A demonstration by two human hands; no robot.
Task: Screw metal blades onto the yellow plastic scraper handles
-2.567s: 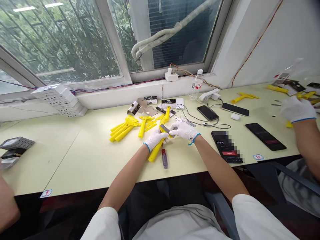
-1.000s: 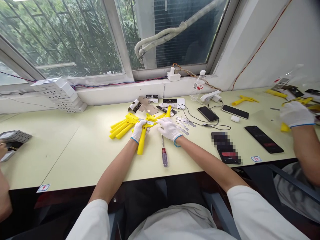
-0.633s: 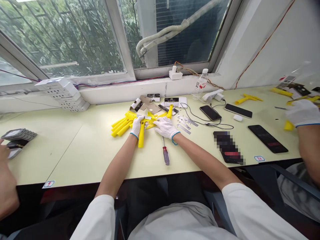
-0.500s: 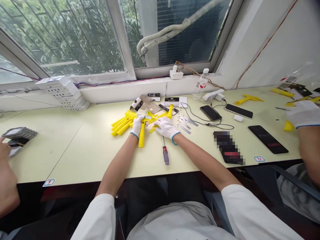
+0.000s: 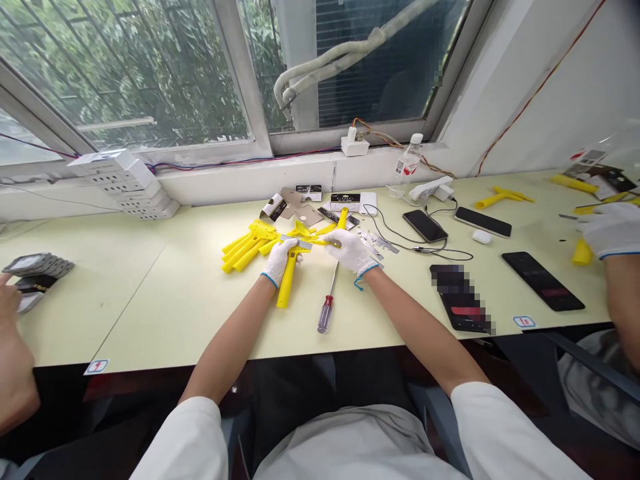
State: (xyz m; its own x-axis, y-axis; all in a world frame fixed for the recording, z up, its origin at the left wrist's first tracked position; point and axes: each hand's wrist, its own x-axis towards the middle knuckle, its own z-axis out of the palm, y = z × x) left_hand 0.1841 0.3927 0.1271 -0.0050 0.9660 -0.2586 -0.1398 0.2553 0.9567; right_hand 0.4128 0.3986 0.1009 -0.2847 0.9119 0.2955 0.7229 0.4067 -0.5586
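My left hand (image 5: 279, 260), in a white glove with a blue cuff, is closed around a yellow scraper (image 5: 286, 283). Its handle points toward me, and a flat metal blade (image 5: 300, 245) lies across its head. To the right, my gloved right hand (image 5: 350, 249) has its fingers pinched near that head. What they hold, if anything, is hidden. A screwdriver (image 5: 325, 315) with a clear and red handle lies below, its tip near the right hand. More yellow scrapers (image 5: 243, 248) are piled left of and behind my hands. Loose metal blades (image 5: 383, 241) lie beyond my right hand.
Card packaging (image 5: 305, 212) lies at the back. Right of it are cables (image 5: 440, 252), phones (image 5: 543, 280), an earbud case (image 5: 481, 237) and a plastic bottle (image 5: 406, 167). White boxes (image 5: 125, 183) are stacked at back left. Another person's gloved hand (image 5: 613, 230) is at right, a bare hand (image 5: 7, 297) at left.
My left hand has drawn the scraper slightly toward me and turned it. My right hand has shifted right, its fingers now pinched. The screwdriver lies at a different slant, its handle further left.
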